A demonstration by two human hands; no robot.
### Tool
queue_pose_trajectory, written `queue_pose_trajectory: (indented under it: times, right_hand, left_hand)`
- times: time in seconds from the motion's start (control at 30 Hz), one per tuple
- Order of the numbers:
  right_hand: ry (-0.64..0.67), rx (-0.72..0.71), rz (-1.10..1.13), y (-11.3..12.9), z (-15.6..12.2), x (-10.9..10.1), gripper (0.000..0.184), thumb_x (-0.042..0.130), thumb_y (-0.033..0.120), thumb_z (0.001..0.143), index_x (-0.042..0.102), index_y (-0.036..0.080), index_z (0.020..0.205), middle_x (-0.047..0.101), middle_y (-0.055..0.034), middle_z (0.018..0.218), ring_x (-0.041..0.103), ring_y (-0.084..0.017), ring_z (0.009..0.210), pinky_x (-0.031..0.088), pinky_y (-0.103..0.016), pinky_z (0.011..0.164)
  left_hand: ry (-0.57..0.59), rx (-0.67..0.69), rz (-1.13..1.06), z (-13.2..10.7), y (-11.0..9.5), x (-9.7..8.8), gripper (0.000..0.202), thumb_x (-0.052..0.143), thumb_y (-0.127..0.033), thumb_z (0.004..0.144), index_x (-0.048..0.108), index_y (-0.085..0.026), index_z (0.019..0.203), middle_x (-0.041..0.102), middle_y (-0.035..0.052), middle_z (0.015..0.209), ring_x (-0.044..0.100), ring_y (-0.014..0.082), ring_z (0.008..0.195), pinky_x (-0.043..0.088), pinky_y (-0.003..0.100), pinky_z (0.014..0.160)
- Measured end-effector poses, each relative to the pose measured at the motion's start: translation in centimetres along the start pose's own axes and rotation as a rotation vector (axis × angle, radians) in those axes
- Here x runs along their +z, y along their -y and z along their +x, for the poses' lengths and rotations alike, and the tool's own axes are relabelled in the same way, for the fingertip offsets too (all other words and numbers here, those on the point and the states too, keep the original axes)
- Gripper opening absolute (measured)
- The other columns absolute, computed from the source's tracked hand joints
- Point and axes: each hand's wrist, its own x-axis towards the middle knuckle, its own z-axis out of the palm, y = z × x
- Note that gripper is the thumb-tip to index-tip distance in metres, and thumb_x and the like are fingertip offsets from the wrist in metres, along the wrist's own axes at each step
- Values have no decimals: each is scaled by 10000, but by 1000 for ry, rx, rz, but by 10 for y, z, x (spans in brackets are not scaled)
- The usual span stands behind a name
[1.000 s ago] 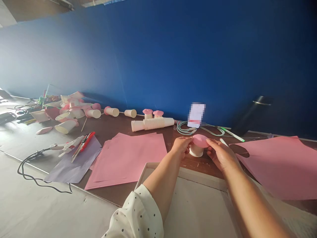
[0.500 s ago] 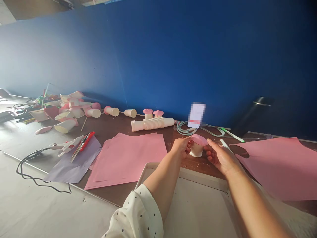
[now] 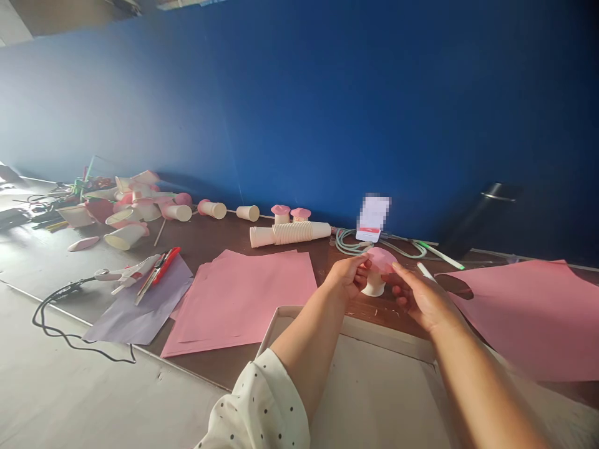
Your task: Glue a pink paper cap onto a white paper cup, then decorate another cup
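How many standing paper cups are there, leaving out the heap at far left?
3: one paper cup between the left hand and right hand, plus a pink-capped cup and its pink-capped neighbour behind the lying stack of cups. Others may be hidden behind it.

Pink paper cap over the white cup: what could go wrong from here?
The pink cap might crease where the left hand pinches its edge. The white cup beneath could tip if the right hand bumps it. The black cord of the glue gun hangs over the table edge and might snag.
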Motion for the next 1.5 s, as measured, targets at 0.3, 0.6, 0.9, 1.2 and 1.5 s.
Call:
queue_pose_trajectory:
  times: [0.3, 0.6, 0.9, 1.2, 1.5]
  right_hand:
    - [99, -46, 153, 9, -10, 5, 466, 1002, 293, 445, 698, 190, 783, 706, 9, 758, 498, -33, 510, 367, -92, 340]
    - [145, -101, 113, 5, -5, 0, 307, 920, 236, 560, 716, 203, 786, 682, 6, 764, 510, -68, 541, 403, -157, 374]
    - [101, -187, 93, 14, -9, 2, 293, 893, 221, 557, 735, 223, 803, 675, -3, 760, 503, -89, 553, 485, -200, 431]
    - [115, -318, 73, 17, -17, 9, 398, 912, 335, 565, 722, 235, 899, 679, -6, 876, 529, -103, 634, 483, -213, 506]
    - [93, -305, -11, 11, -17, 12, 424, 898, 364, 613, 729, 289, 995, 713, -15, 891, 608, -166, 680, 547, -296, 566]
  left_hand:
    - [-8, -6, 19, -6, -1, 5, 321, 700, -160, 896, 541, -105, 623, 473, -37, 601, 250, -24, 426, 185, 76, 372]
    - [-45, 28, 81, -7, 1, 5, 312, 774, -179, 834, 550, -113, 627, 466, -36, 587, 267, -7, 458, 189, 105, 403]
    - [-117, 178, 239, -2, 7, 2, 287, 839, -256, 752, 593, -128, 675, 567, 0, 654, 290, 12, 468, 179, 177, 426]
    - [-121, 249, 493, 2, 3, -2, 403, 709, -519, 867, 700, -125, 782, 656, 56, 721, 300, 47, 474, 189, 231, 423]
    - [-13, 287, 298, -3, 0, 1, 310, 807, -266, 790, 562, -148, 640, 563, -1, 662, 293, 23, 492, 162, 194, 434]
